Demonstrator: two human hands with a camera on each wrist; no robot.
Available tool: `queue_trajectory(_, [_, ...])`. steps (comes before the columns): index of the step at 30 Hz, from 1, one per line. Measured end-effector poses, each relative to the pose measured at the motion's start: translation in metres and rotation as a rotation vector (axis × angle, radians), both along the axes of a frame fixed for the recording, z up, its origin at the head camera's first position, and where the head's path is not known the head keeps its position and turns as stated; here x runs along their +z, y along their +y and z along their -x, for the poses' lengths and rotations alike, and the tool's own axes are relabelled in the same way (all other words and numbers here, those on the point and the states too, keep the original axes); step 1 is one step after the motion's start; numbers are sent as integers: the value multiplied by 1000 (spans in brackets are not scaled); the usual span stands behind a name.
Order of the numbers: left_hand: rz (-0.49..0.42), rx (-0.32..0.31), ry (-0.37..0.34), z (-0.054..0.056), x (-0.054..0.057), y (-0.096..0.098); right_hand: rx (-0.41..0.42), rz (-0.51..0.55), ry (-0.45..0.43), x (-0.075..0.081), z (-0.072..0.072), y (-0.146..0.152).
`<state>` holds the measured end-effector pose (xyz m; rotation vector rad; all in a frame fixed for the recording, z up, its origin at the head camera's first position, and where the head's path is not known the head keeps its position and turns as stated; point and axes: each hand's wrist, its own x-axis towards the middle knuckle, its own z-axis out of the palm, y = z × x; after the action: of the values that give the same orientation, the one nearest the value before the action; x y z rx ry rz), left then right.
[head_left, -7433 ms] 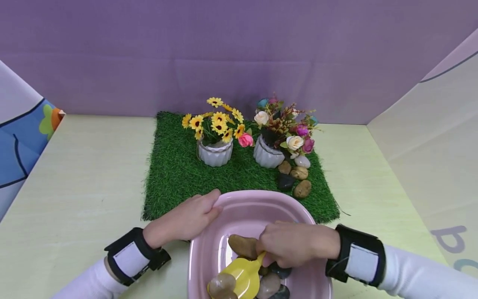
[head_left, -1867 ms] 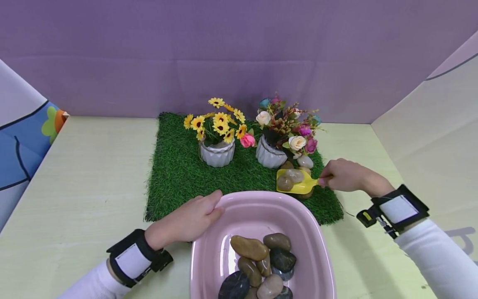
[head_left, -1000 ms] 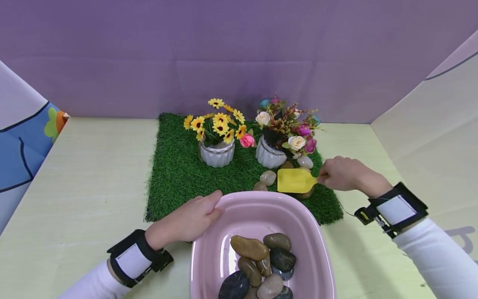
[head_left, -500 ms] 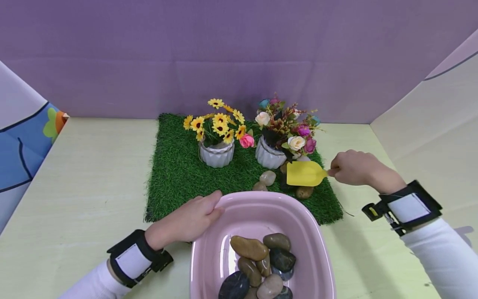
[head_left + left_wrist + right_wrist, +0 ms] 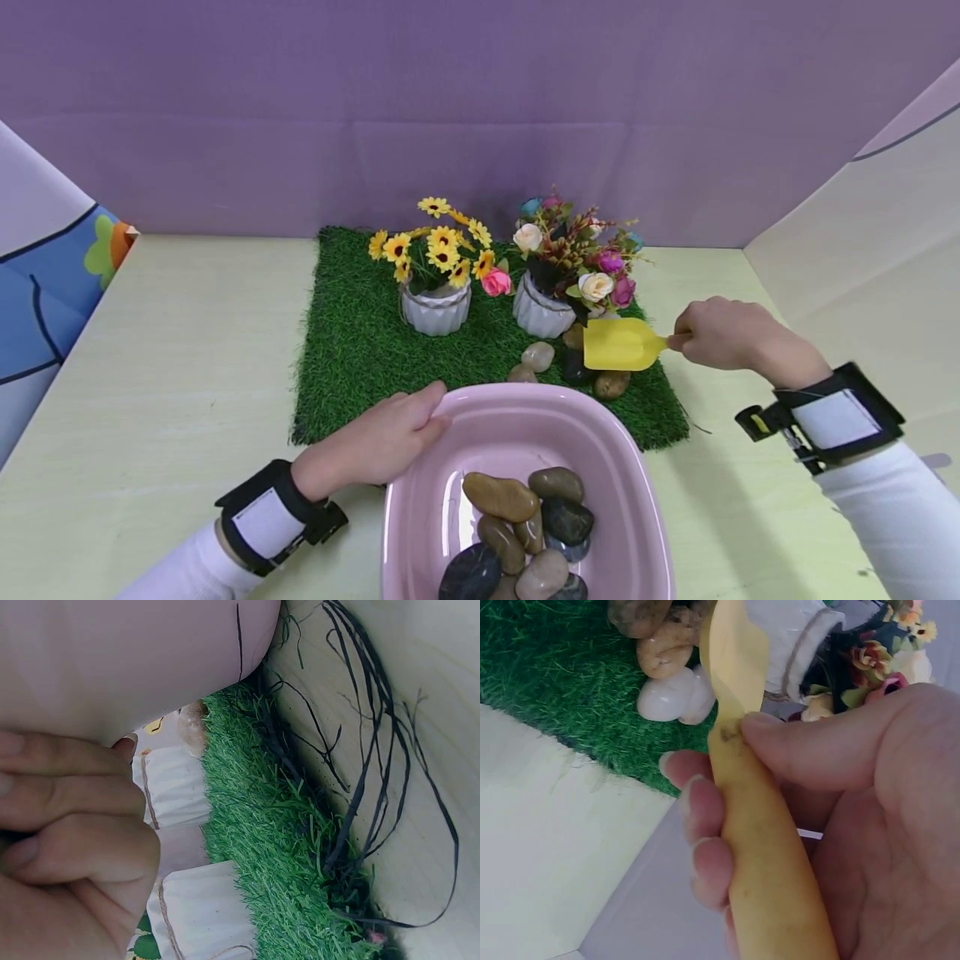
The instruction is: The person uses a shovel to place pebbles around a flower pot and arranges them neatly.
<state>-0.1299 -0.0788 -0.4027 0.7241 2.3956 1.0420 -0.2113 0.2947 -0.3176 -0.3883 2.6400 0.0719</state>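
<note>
Gripped by its handle in the right hand (image 5: 720, 333), the yellow shovel (image 5: 621, 344) shows in the head view at the right part of the grass mat (image 5: 367, 367), over or just above some stones, with no stone visible on its blade. The left hand (image 5: 386, 433) holds the far left rim of the pink basin (image 5: 525, 398), where loose stones (image 5: 501, 497) lie. To work well here, I would keep that rim steady, hold the blade level and low, and turn the wrist gently so it clears the flower pot (image 5: 542, 312) and does not knock the pale stone (image 5: 537, 357) or the brown stone (image 5: 612, 384). The blade hides part of the stones beneath it, the basin's near end is cut off, and whether the blade touches anything is hard to tell. From the left wrist, the bent fingers lie against the basin's outer wall, beside the mat's edge and its dark strands (image 5: 367, 712); the rim and most of the thumb cannot be made out. From the right wrist, the thumb presses along the shovel's handle while the fingers wrap its other side, a firm pinch; the blade's tip is cut off, and blur softens the flowers (image 5: 892, 675).
</note>
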Motion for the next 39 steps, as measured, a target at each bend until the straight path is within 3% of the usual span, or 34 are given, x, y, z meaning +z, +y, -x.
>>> queue_trajectory(12, [-11, -11, 19, 1, -3, 0, 49, 39, 29, 27, -6, 1])
queue_trajectory(23, [-25, -4, -13, 0, -2, 0, 115, 84, 31, 48, -12, -3])
queue_trajectory(30, [-27, -11, -20, -1, -2, 0, 177, 136, -24, 60, -19, -15])
queue_trajectory(39, [-17, -16, 0, 0, -1, -1, 261, 110, 5, 67, -31, -42])
